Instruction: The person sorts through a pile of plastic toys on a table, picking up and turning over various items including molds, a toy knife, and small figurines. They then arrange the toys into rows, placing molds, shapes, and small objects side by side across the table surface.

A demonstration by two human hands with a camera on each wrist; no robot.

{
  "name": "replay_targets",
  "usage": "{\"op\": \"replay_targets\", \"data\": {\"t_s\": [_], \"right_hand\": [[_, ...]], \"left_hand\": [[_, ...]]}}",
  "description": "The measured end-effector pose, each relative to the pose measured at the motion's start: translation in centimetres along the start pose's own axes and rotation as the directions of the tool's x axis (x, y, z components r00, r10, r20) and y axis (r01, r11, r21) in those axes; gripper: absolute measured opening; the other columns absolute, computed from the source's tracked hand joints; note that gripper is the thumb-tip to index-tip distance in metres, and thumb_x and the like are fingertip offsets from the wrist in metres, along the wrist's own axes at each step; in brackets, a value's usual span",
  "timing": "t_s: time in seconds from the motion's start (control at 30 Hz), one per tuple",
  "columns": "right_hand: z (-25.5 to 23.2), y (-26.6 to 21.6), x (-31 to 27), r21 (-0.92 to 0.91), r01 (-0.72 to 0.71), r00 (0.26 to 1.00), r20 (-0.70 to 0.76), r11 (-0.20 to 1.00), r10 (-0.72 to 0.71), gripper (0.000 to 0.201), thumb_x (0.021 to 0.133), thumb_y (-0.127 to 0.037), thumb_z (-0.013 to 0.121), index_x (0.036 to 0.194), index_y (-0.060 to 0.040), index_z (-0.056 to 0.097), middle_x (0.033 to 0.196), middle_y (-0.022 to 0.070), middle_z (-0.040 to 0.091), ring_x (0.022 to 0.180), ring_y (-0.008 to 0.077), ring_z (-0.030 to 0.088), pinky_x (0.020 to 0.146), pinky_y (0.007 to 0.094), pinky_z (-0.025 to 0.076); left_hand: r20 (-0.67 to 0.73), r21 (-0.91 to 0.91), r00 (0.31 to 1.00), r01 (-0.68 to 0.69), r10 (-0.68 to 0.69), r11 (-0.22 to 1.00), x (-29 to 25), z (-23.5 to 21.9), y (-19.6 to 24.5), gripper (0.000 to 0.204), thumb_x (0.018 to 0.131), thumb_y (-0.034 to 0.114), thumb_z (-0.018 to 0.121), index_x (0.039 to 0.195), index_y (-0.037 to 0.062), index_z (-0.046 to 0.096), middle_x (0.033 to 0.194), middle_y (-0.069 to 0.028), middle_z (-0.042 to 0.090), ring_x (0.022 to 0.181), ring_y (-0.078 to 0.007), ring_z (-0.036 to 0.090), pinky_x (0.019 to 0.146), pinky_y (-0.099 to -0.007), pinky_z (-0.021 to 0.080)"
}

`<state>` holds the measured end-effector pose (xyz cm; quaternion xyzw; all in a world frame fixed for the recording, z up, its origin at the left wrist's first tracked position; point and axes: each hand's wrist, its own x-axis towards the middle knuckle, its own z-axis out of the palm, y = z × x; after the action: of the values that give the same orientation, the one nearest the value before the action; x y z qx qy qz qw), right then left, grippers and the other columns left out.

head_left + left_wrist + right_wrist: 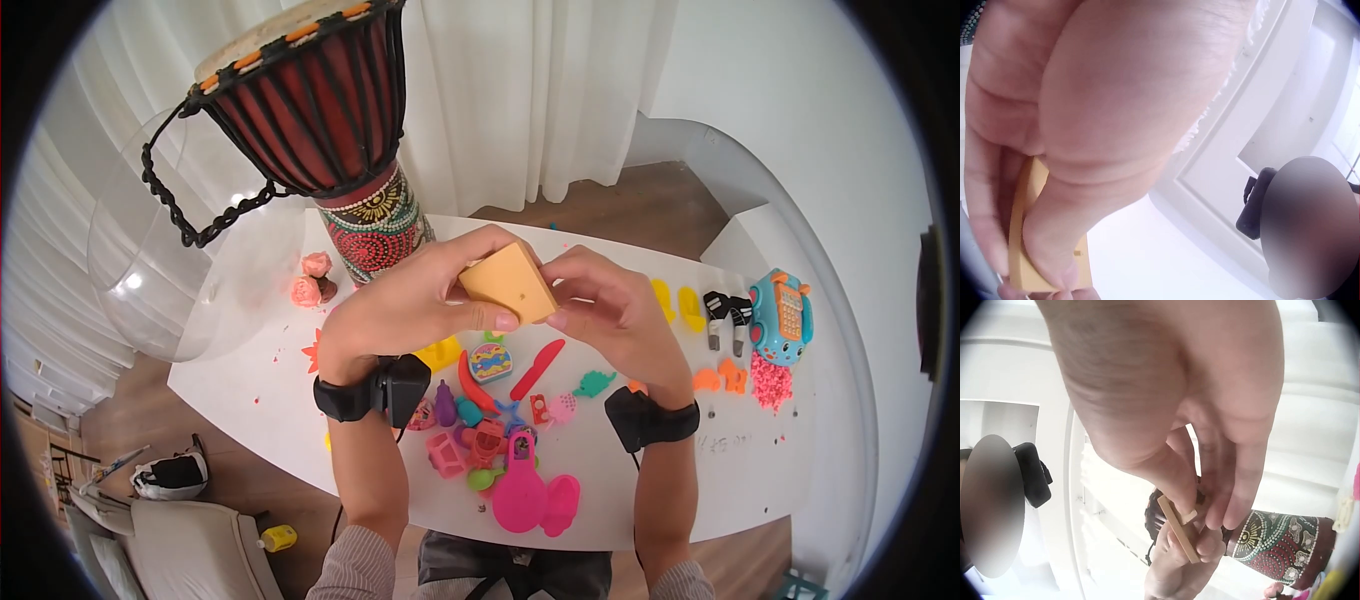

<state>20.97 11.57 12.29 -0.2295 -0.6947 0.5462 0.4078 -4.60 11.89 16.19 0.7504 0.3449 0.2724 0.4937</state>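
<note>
A tan-yellow box-like piece (510, 284) with flat faces and a small dark spot on one side is held up over the table in the head view. My left hand (425, 290) grips it from the left, thumb along its lower face and fingers behind. At its right edge, my right hand (618, 308) pinches it between thumb and fingertips. The left wrist view shows the piece's raised edge (1016, 250) beside the thumb, with a tiny peg on the face. From the right wrist, its thin side (1177, 528) appears between both hands.
Below the hands, the white table (270, 400) carries toys: a red knife (538, 369), a purple eggplant (445, 403) and a pink pan (519, 497). A tall drum (300, 110) stands behind, left. A blue toy phone (778, 330) sits right, near pink beads (771, 381).
</note>
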Motion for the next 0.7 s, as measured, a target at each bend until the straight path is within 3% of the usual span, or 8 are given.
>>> {"op": "replay_targets", "data": {"t_s": [0.1,0.17,0.3,0.47,0.7], "right_hand": [[-0.3,-0.1,-0.1,-0.042,0.037,0.999,0.006,0.998,-0.036,0.035,0.097,0.009,0.063,0.131,0.001,0.063,0.12,0.0076,0.062,0.109,0.0188,0.068,0.098,0.032,0.055],[-0.6,-0.1,-0.2,-0.049,0.046,0.999,0.017,0.998,-0.045,0.035,0.097,0.01,0.061,0.131,0.0011,0.062,0.121,0.008,0.062,0.109,0.0193,0.069,0.097,0.0323,0.055],[-0.9,-0.2,-0.3,-0.054,0.029,0.999,0.018,0.998,-0.028,0.034,0.097,0.012,0.059,0.129,0.0021,0.06,0.125,0.009,0.063,0.11,0.0205,0.069,0.096,0.0325,0.056],[-0.9,-0.4,-0.4,0.027,-0.001,1.0,0.008,1.0,0.001,0.031,0.098,0.011,0.058,0.128,0.0039,0.058,0.127,0.0111,0.062,0.11,0.0213,0.069,0.094,0.0327,0.057],[-0.9,-0.5,-0.4,0.087,-0.019,1.0,0.017,0.996,0.017,0.029,0.1,0.007,0.061,0.128,0.0047,0.059,0.125,0.0111,0.062,0.106,0.0197,0.068,0.094,0.0339,0.058]], "left_hand": [[0.004,-0.057,1.0,0.023,-0.023,0.998,-0.4,0.4,0.3,0.048,0.093,0.003,0.075,0.137,0.0001,0.055,0.122,-0.0073,0.063,0.115,-0.0156,0.063,0.099,-0.0313,0.052],[-0.042,-0.019,0.996,-0.08,0.079,0.997,-0.4,0.6,0.3,0.038,0.097,0.006,0.071,0.131,0.0014,0.057,0.113,-0.0077,0.069,0.096,-0.0145,0.065,0.083,-0.0296,0.053],[-0.044,-0.034,0.999,-0.025,0.024,0.999,-0.7,0.5,0.6,0.035,0.098,0.002,0.068,0.131,0.0008,0.057,0.11,-0.007,0.069,0.095,-0.0127,0.065,0.081,-0.0279,0.054],[-0.093,-0.12,0.988,-0.132,0.121,0.984,-0.6,0.9,0.4,0.03,0.098,-0.002,0.065,0.127,-0.0007,0.056,0.11,-0.0074,0.07,0.093,-0.0103,0.064,0.081,-0.0282,0.053],[-0.095,-0.15,0.995,-0.021,0.007,0.988,-1.3,1.2,0.9,0.022,0.098,0.002,0.068,0.116,-0.0005,0.055,0.102,-0.007,0.071,0.091,-0.0099,0.062,0.08,-0.0284,0.052]]}}
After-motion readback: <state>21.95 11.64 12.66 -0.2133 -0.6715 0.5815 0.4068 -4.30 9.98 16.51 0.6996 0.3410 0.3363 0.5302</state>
